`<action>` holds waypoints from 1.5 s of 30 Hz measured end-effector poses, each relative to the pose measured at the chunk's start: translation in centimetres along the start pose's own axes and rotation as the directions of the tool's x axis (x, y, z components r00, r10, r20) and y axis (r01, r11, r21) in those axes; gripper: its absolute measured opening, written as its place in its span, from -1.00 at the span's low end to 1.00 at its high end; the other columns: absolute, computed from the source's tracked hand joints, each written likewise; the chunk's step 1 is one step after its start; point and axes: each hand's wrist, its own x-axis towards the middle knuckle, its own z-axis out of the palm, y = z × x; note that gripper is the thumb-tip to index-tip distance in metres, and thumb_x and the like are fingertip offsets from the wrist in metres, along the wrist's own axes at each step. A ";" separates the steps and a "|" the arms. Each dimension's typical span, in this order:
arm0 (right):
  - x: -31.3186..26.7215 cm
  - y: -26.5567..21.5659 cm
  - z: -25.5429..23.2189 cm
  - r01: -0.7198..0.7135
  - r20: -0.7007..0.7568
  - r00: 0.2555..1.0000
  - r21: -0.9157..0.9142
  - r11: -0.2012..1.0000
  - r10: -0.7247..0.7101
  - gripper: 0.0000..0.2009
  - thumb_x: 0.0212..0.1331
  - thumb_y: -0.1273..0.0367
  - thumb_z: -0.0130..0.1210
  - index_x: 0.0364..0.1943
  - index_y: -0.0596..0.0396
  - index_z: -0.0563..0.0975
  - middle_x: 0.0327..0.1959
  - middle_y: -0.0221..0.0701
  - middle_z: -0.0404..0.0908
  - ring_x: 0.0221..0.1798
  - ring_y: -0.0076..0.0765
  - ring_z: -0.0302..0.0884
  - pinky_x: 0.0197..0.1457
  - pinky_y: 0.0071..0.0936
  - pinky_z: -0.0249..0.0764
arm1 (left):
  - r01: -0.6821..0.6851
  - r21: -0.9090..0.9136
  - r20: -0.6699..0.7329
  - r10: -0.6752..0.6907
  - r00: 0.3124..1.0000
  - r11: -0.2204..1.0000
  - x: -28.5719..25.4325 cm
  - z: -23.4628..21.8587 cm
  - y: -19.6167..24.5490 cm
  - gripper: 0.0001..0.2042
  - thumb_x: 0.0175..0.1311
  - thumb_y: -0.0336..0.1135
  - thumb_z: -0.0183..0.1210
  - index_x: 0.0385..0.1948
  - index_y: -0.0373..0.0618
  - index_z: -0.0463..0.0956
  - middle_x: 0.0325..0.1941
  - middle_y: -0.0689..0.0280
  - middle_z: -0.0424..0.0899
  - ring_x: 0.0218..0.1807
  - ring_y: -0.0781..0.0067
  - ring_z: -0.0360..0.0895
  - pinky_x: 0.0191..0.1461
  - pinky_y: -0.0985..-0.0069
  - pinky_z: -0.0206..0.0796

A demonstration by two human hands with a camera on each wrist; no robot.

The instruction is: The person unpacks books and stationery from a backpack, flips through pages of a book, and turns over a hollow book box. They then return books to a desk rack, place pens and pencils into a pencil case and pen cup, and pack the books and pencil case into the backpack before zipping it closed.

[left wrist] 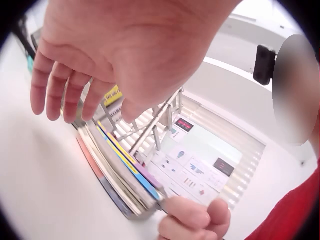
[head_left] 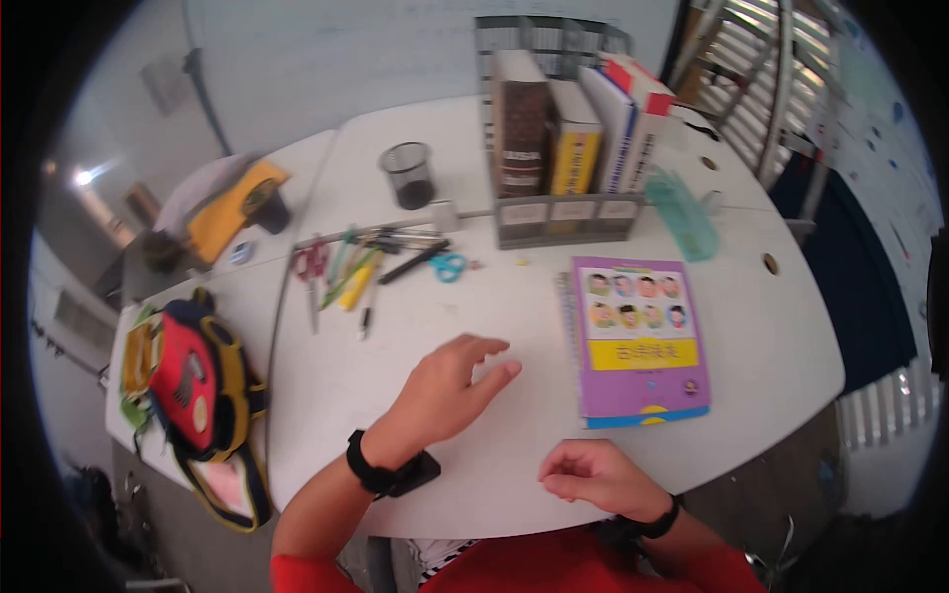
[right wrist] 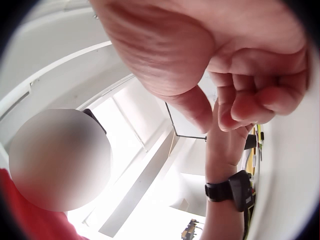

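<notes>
A classroom or study room, by its whiteboard (head_left: 376, 69), white tables (head_left: 474, 311), book rack (head_left: 565, 233), purple book (head_left: 643, 390) and backpack (head_left: 188, 371).

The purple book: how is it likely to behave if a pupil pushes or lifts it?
The purple book may slide over the books beneath it, since it lies on top of them. It might flex if lifted by one edge, as it looks thin edge-on in the left wrist view. Lying flat, it seems unlikely to roll.
</notes>
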 end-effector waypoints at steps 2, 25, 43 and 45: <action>-1.1 0.0 -0.1 0.156 0.008 0.988 -0.010 0.988 -0.156 -0.92 0.39 0.55 0.26 -0.12 0.17 0.61 -0.26 -0.51 0.63 -0.30 -0.68 0.52 -0.21 -0.64 0.46 | 0.031 -0.095 0.098 -0.021 0.995 0.995 0.1 2.1 1.2 -0.56 0.52 -0.05 0.24 0.17 -0.24 0.64 0.08 0.09 0.74 0.06 0.24 0.69 0.03 0.36 0.55; -6.1 -2.8 -13.8 0.067 -0.709 0.674 -0.220 0.973 -0.207 -0.66 0.41 0.36 0.24 0.14 0.28 0.56 -0.13 -0.35 0.76 -0.21 -0.50 0.71 -0.27 -0.52 0.60 | 0.327 -0.809 0.367 -0.014 0.930 0.490 0.2 9.2 0.1 -0.45 0.49 -0.32 0.29 0.36 -0.20 0.20 -0.06 0.19 0.69 -0.06 0.40 0.73 -0.01 0.45 0.63; -2.3 -2.6 0.5 0.637 -0.633 0.549 -0.106 0.764 -0.546 -0.56 0.52 0.42 0.11 0.38 0.27 0.35 0.16 -0.20 0.64 0.13 -0.22 0.71 0.13 -0.25 0.71 | 0.200 -0.869 0.204 -0.040 0.978 0.453 -5.0 0.3 2.8 -0.44 0.67 0.08 -0.03 0.41 -0.22 0.37 0.31 0.26 0.56 0.22 0.41 0.54 0.28 0.40 0.47; -1.5 -2.1 1.3 0.427 -0.316 0.832 -0.159 0.890 -0.456 -0.55 0.49 0.35 0.19 0.35 0.26 0.41 0.17 -0.20 0.64 0.13 -0.24 0.71 0.16 -0.26 0.67 | 0.151 -0.910 0.149 -0.034 0.988 0.387 -7.4 -1.2 0.9 -0.47 0.56 -0.20 0.18 0.43 -0.31 0.35 0.39 0.16 0.57 0.32 0.30 0.56 0.42 0.33 0.41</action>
